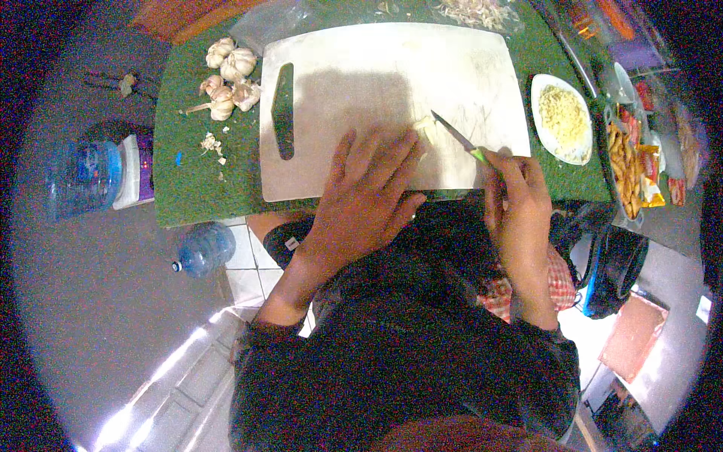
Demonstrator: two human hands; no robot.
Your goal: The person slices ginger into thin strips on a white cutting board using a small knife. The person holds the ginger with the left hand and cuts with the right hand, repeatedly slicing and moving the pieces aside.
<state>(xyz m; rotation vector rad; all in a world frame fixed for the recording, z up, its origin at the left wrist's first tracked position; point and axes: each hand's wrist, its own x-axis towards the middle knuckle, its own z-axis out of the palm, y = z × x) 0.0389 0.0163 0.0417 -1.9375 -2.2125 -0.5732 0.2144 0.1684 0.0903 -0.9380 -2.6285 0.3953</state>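
My right hand (517,186) grips the green handle of a small paring knife (456,131), its blade pointing up and left over the white cutting board (339,56). Small pale pieces of what looks like garlic (427,125) lie on the board just left of the blade. My left hand (364,183) is spread palm down over the board's near part, fingers apart, the index fingertip close to those pieces. I see nothing held in it, though its underside is hidden. Left of the board's handle slot, several whole garlic bulbs (222,103) rest on the green table covering (243,195).
A white dish of finely chopped pale garlic (563,116) stands right of the board. Beyond it is a tray of brown food pieces (623,169). Garlic skins (477,12) lie at the far edge, scraps (211,144) at left. Large water bottles (206,248) are left of the table.
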